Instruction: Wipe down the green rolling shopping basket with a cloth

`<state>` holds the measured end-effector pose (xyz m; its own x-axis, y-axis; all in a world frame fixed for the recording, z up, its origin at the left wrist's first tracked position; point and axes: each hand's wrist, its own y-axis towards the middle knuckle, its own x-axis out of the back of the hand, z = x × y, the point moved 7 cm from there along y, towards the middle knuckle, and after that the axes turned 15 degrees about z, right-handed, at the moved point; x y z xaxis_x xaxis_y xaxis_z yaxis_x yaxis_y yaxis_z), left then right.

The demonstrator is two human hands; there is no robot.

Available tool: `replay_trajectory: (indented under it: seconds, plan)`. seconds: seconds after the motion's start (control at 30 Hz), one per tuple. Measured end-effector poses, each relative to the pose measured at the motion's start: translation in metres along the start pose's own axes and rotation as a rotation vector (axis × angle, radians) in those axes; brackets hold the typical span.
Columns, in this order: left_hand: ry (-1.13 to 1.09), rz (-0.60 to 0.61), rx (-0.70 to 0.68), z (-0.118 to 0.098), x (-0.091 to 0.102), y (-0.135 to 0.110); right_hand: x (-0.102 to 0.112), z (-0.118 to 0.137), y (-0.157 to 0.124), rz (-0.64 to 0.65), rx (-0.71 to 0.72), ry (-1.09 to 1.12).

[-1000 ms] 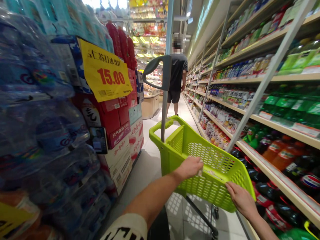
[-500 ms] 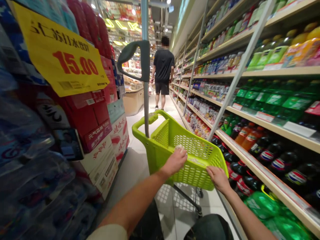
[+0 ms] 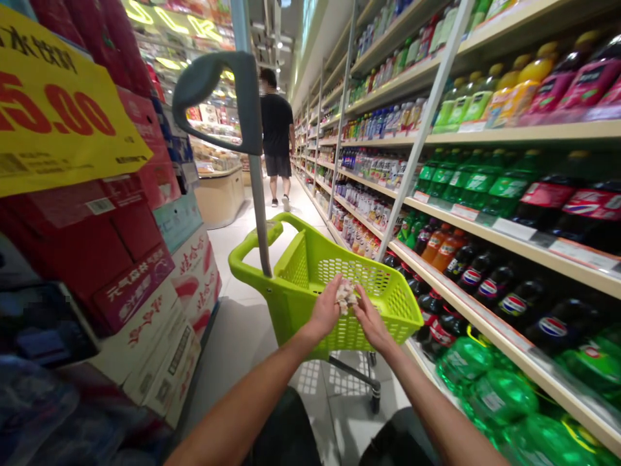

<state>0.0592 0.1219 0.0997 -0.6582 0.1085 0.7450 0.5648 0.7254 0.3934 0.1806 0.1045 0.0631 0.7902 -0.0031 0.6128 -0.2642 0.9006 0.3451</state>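
A lime-green shopping basket on wheels [image 3: 388, 304] stands in the aisle in front of me, its grey pull handle [image 3: 213, 90] raised on a pole. Both my hands meet above the basket's near rim. My left hand [image 3: 326, 309] and my right hand [image 3: 369, 318] pinch a small crumpled whitish wad [image 3: 346, 294] between their fingers. What the wad is made of I cannot make out.
Stacked red and white drink cartons [image 3: 145, 272] with a yellow price sign [image 3: 53, 123] line the left. Shelves of soda bottles [image 3: 485, 272] run along the right. A person in a black shirt [image 3: 277, 139] walks away down the tiled aisle.
My hands left the basket's near rim and came together over it, both now on the whitish wad that the left hand held. The view moved forward and closer to the basket.
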Motion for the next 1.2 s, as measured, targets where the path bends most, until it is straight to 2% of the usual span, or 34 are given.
replay_trajectory:
  seconds: [0.07,0.1,0.2,0.27,0.33,0.4,0.47,0.5,0.57,0.6,0.7,0.73,0.77,0.8,0.87,0.93,1.0,1.03,1.07,1.13,1.2]
  plan:
    - [-0.09,0.007,0.0,-0.004,-0.001,0.0,-0.019,0.02,0.017,-0.06,0.038,0.169]
    - [-0.079,0.032,-0.018,-0.005,0.004,-0.002,-0.024,0.027,0.023,-0.098,0.05,0.215]
    - [0.166,0.086,-0.069,-0.001,0.039,-0.021,-0.029,0.044,0.032,-0.221,0.086,0.173]
    - [0.408,0.014,0.013,0.013,0.07,-0.039,-0.036,0.058,0.039,-0.258,0.124,0.061]
    - [0.577,0.004,0.09,0.027,0.086,-0.052,-0.055,0.075,0.052,-0.214,0.178,-0.045]
    - [0.692,0.044,0.13,0.037,0.089,-0.059,-0.078,0.084,0.067,-0.128,0.21,-0.131]
    - [0.767,0.079,0.145,0.041,0.085,-0.061,-0.09,0.078,0.073,-0.047,0.205,-0.204]
    - [0.794,0.086,0.146,0.041,0.084,-0.061,-0.088,0.068,0.069,-0.019,0.194,-0.236]
    - [0.829,0.095,0.143,0.039,0.082,-0.06,-0.064,0.034,0.045,0.001,0.173,-0.302]
    - [0.84,0.1,0.142,0.038,0.082,-0.059,-0.043,0.014,0.026,-0.027,0.158,-0.339]
    - [0.846,0.089,0.166,0.032,0.079,-0.057,0.029,-0.044,-0.037,-0.221,0.085,-0.442]
    - [0.841,0.082,0.173,0.03,0.078,-0.056,0.045,-0.056,-0.052,-0.276,0.035,-0.467]
    - [0.832,0.075,0.177,0.028,0.075,-0.055,0.053,-0.062,-0.06,-0.319,-0.014,-0.466]
    - [0.822,0.069,0.179,0.025,0.072,-0.053,0.053,-0.062,-0.061,-0.341,-0.039,-0.447]
    - [0.808,0.062,0.182,0.021,0.065,-0.049,0.029,-0.045,-0.044,-0.31,-0.027,-0.376]
    - [0.811,0.064,0.187,0.017,0.06,-0.044,-0.004,-0.02,-0.016,-0.228,0.064,-0.31]
    - [0.822,0.077,0.187,0.015,0.058,-0.039,-0.019,-0.009,-0.002,-0.166,0.137,-0.28]
    - [0.826,0.087,0.187,0.015,0.057,-0.037,-0.013,-0.012,-0.005,-0.16,0.15,-0.282]
    - [0.827,0.097,0.185,0.015,0.057,-0.035,0.001,-0.023,-0.015,-0.179,0.139,-0.296]
    - [0.822,0.108,0.186,0.016,0.057,-0.031,0.049,-0.058,-0.051,-0.272,0.048,-0.345]
    - [0.815,0.097,0.189,0.018,0.057,-0.028,0.098,-0.097,-0.091,-0.383,-0.119,-0.398]
